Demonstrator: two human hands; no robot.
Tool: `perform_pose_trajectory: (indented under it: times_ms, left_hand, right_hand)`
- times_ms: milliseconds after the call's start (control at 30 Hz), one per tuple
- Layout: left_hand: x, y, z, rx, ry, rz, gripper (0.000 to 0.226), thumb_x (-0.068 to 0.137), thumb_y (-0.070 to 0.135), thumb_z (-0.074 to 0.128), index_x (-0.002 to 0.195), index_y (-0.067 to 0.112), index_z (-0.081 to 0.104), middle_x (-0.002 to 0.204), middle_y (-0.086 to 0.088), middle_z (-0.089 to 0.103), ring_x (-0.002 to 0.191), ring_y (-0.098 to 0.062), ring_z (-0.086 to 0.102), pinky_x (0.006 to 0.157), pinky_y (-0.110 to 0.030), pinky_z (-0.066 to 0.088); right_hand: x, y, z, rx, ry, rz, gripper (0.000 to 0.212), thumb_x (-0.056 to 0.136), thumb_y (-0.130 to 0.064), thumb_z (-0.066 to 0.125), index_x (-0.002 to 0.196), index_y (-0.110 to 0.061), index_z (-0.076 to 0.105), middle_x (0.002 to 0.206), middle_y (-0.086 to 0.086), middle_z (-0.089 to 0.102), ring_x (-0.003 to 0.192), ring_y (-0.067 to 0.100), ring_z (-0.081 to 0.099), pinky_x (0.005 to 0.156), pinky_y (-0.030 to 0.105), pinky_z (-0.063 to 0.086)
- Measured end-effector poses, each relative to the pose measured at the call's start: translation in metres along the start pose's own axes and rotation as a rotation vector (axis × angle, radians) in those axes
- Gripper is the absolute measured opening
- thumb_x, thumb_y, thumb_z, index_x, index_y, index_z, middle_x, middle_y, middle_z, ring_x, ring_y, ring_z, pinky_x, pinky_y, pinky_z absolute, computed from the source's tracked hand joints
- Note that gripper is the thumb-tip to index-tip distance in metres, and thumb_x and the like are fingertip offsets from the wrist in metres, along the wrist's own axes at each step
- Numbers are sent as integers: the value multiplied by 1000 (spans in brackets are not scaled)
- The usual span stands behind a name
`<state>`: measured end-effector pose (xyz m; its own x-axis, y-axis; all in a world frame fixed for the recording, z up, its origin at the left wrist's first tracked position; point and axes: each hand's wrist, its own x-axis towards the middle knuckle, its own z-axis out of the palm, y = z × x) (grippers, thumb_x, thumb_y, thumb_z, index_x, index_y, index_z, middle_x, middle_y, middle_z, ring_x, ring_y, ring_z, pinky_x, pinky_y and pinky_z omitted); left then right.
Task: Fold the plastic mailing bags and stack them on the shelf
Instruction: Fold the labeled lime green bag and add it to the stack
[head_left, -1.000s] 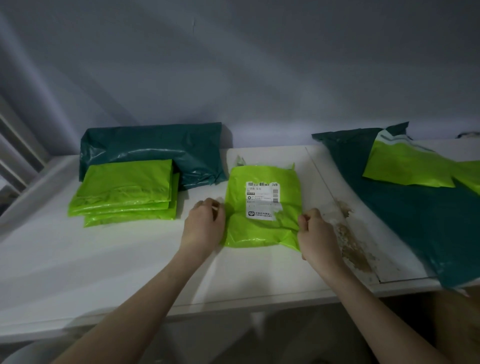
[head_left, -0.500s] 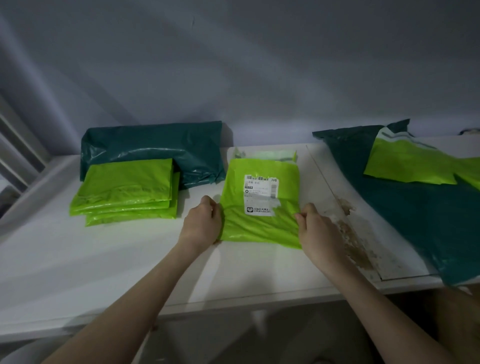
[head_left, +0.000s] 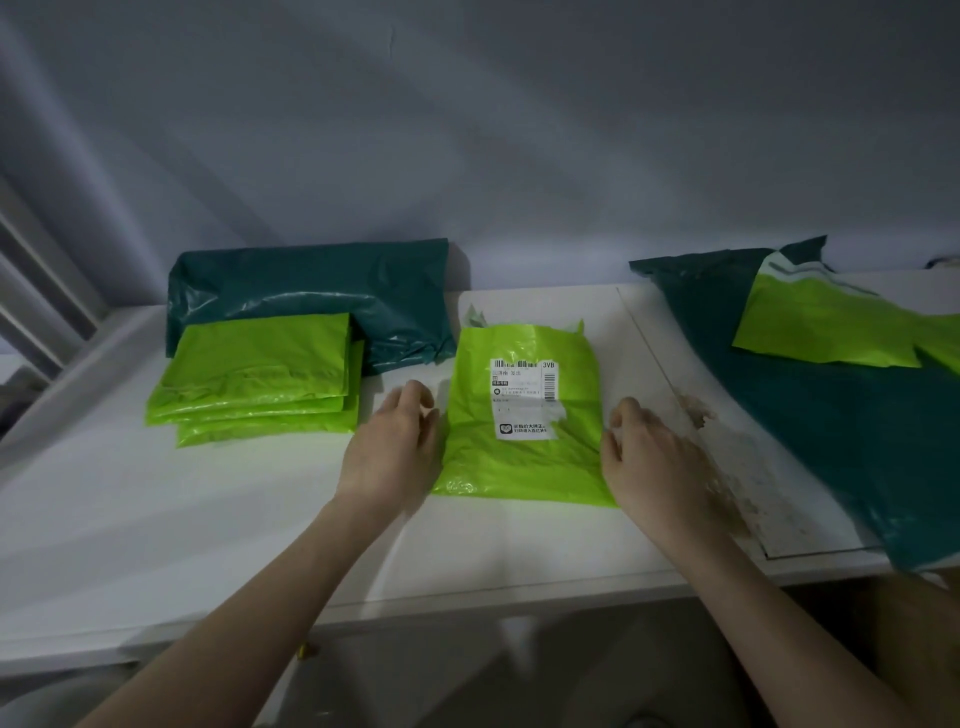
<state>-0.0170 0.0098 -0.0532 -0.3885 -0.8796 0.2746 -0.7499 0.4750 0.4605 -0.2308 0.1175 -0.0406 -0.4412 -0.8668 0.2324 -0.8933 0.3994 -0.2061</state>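
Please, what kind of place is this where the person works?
Probably a home storage or packing corner, not a shop. A plain white shelf stands against a bare wall, with used plastic mailers: a labelled lime-green bag between both hands, a folded green stack, and dark teal bags.

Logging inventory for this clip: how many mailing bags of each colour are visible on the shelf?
Lime green bags: about 5, one labelled bag between the hands, a stack of roughly 3, one at right.
Dark teal bags: 2, and.
Total: about 7.
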Motion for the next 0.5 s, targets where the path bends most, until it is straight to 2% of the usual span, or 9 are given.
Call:
perform_pose_trajectory:
  times_ms: [67, 133, 233, 333, 367, 433, 500]
  left_hand:
    - [-2, -2, 1, -4, 30, 207, 22, 95, 23, 41, 106, 11, 55, 105, -7, 57, 91, -29, 56, 71, -37, 45]
    - [-8, -4, 5, 81, -49, 334, 40, 99, 36, 27, 118, 16, 56, 117, 0, 58, 104, -22, 54, 81, -34, 44]
    - [-17, -9, 10, 179, -190, 275, 76, 92, 58, -6, 137, 25, 44, 138, 9, 49, 128, -14, 45, 99, -33, 35]
    - [-18, -14, 12, 258, -307, 207, 96, 71, 66, -31, 149, 31, 13, 154, 20, 17, 145, -8, 11, 115, -39, 7]
    - [-18, -14, 11, 288, -328, 201, 97, 69, 68, -33, 150, 32, 7, 155, 21, 12, 146, -9, 4, 116, -40, 1]
    - [-17, -7, 6, 310, -367, 171, 89, 71, 66, -22, 150, 33, 5, 155, 21, 10, 146, -9, -1, 117, -42, -4]
    - [-13, 2, 0, 238, -355, 122, 85, 71, 60, -9, 148, 33, 17, 154, 16, 22, 144, -9, 8, 117, -40, 2]
  right_hand:
    - [2, -1, 4, 49, 74, -144, 28, 89, -26, 39, 98, -5, 56, 92, 15, 59, 85, 35, 58, 61, 34, 44]
    - [1, -3, 9, 87, 24, -252, 43, 88, -38, 32, 105, -8, 58, 101, 10, 62, 91, 33, 58, 69, 38, 50]
    - [-2, -5, 13, 84, -149, -264, 70, 85, -56, 11, 131, -17, 47, 132, 0, 53, 120, 23, 48, 94, 39, 41]
    - [-2, -2, 15, 52, -230, -216, 84, 75, -62, -5, 141, -25, 33, 146, -8, 38, 133, 14, 35, 105, 37, 29]
    - [-2, -2, 13, 44, -243, -198, 87, 73, -64, -5, 141, -25, 31, 148, -8, 36, 134, 14, 34, 106, 39, 28]
    - [0, -4, 11, 10, -254, -169, 84, 74, -66, 0, 140, -24, 32, 147, -6, 38, 133, 16, 35, 105, 41, 28]
    - [2, -6, 9, 26, -270, -142, 68, 86, -63, 18, 138, -24, 35, 145, -4, 41, 132, 19, 34, 103, 40, 30]
